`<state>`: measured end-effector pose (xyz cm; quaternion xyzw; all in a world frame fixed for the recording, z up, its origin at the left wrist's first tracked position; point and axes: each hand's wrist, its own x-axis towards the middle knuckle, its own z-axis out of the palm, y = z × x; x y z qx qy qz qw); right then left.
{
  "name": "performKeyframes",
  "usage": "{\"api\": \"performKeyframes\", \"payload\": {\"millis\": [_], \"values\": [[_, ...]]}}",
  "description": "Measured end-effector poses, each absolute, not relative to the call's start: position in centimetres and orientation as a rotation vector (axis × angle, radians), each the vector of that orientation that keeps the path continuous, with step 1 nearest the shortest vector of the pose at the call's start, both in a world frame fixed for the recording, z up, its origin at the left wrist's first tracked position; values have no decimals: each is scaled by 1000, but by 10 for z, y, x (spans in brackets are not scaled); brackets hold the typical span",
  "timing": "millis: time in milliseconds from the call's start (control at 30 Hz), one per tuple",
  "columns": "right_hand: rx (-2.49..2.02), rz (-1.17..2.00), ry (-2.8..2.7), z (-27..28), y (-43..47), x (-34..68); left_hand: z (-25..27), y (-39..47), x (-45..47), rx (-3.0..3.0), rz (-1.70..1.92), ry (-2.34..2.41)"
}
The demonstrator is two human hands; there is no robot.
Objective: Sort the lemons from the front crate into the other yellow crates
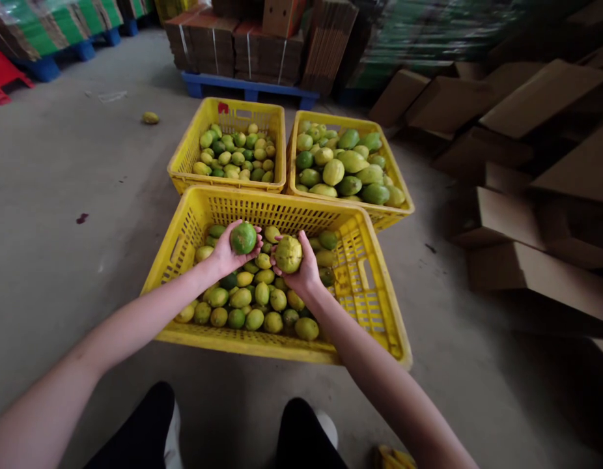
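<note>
Insp. note, ctr. of frame: both hands were occupied, one fruit apiece, above the front yellow crate. L. hand was turned palm up, cradling a round green fruit, fingertips showing past its far side. R. hand was curled round a bumpy yellow-green fruit, thumb along its right side. The two fruits were near each other, apart, not touching.

Step in hand, in my judgement: holding & viewing, approx. side by side. Any move from there called for a secure hold on each round fruit and a chosen spot to set it down, w/o knocking the other.

Below the hands, loose fruit covered much of the crate's visible base. Upper ctr.: rear left crate, w/ small mixed green & yellow fruit; to its right, rear right crate, w/ generally larger fruit. Upper left: one stray fruit lay on the floor. Right edge: cardboard cartons, partly blurred.
</note>
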<state>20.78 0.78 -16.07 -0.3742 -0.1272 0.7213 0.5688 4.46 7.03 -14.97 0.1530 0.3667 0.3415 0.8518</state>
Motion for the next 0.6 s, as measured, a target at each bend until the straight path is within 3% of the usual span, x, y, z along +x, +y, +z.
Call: {"api": "performKeyframes", "payload": {"millis": [433, 600], "values": [[-805, 1636, -362, -160, 5, 210, -146, 68, 40, 528, 739, 707], [-854, 1567, -172, -163, 6, 214, -169, 64, 49, 843, 602, 864]]}}
